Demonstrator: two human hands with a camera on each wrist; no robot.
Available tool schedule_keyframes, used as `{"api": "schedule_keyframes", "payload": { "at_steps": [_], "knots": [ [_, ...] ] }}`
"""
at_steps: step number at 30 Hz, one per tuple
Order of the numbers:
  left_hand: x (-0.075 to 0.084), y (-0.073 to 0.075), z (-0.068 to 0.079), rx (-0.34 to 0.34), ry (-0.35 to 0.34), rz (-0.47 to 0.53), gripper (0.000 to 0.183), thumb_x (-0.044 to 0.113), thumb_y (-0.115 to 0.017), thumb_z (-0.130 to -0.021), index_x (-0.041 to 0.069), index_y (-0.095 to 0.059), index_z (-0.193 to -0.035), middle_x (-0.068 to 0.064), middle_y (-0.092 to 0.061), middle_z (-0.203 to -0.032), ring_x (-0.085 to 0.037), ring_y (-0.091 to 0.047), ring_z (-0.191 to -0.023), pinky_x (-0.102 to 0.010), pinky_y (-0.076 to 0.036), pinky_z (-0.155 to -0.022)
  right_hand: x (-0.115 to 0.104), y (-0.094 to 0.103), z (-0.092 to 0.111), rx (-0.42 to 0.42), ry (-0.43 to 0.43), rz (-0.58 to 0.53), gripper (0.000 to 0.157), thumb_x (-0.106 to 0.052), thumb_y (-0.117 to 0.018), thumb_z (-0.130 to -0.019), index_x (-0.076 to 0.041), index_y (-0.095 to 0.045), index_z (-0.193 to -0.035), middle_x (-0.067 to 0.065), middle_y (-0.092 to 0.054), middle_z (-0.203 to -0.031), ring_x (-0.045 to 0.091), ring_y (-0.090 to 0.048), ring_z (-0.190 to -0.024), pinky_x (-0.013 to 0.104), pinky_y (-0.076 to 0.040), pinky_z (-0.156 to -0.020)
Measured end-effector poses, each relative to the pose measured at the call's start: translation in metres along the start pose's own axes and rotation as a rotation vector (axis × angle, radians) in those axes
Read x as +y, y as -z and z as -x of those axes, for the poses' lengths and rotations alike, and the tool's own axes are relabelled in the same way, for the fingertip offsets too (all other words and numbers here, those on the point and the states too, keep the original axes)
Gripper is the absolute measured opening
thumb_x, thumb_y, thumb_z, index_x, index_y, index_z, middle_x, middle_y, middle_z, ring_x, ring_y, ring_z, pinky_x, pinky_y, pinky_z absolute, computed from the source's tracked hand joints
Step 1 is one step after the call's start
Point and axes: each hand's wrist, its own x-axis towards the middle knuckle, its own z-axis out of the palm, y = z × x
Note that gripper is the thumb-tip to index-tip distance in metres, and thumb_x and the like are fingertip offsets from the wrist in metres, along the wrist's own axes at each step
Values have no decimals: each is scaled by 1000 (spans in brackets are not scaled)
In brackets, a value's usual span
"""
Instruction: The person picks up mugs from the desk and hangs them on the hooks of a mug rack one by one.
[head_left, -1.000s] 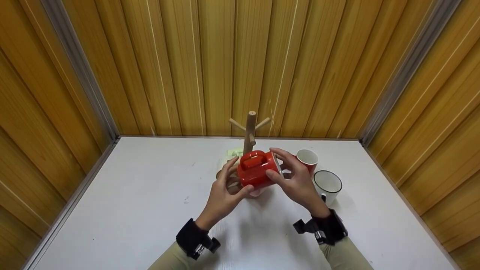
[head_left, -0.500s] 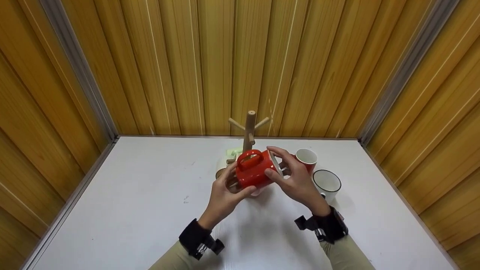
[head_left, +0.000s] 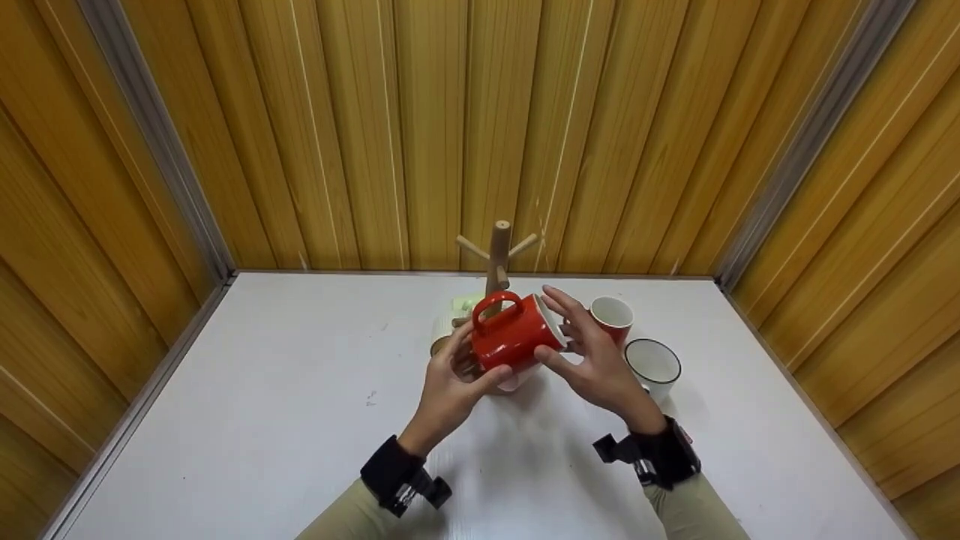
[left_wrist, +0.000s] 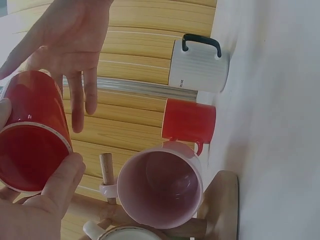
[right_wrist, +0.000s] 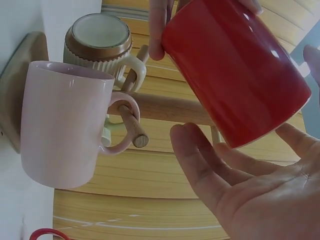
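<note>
Tilted on its side above the table, a red mug [head_left: 511, 339] has its handle up and its white-lined mouth facing right. My left hand [head_left: 444, 394] grips it around the base end, thumb below and fingers behind. My right hand [head_left: 600, 366] is spread beside the mouth, its fingers loosely bent and apart from the mug in the right wrist view. Just behind stands a wooden mug tree [head_left: 500, 255] with bare upper pegs. A pink mug [right_wrist: 67, 125] hangs by its handle on a lower peg, and a ribbed cream mug [right_wrist: 97, 45] with a brown band hangs beyond it.
To the right of the tree, a second red mug [head_left: 613, 322] and a white mug [head_left: 654, 365] with a black rim stand on the white table [head_left: 300, 420]. A pale green mug [head_left: 465, 304] shows behind the tree. Wood-patterned panels [head_left: 427, 135] enclose the table.
The red mug has tipped slightly, its handle shifting up and left in the left hand. The right hand's fingers have loosened and drawn away from the rim.
</note>
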Motion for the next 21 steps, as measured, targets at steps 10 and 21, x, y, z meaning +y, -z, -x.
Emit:
{"api": "schedule_keyframes", "payload": {
  "at_steps": [10,21],
  "knots": [
    [3,-4,-3,-28,3,6,77,16,-85,-86,6,-45,-151,-12,-62,-139,-26,-66,-120,-38,-55,-98,-2,-3,-3,83,75,-79,62,-15,-77,-93,-19,-52,-149,6,-56,-148,30,-60,-129,40,-54,-95],
    [7,-6,-2,-35,-23,-53,84,24,-84,-88,9,-36,-156,-8,-55,-146,-26,-63,-123,-38,-56,-97,-5,-3,-9,135,118,-110,57,-5,-76,-92,-14,-56,-144,8,-61,-140,31,-63,-123,43,-57,-90]
  ]
}}
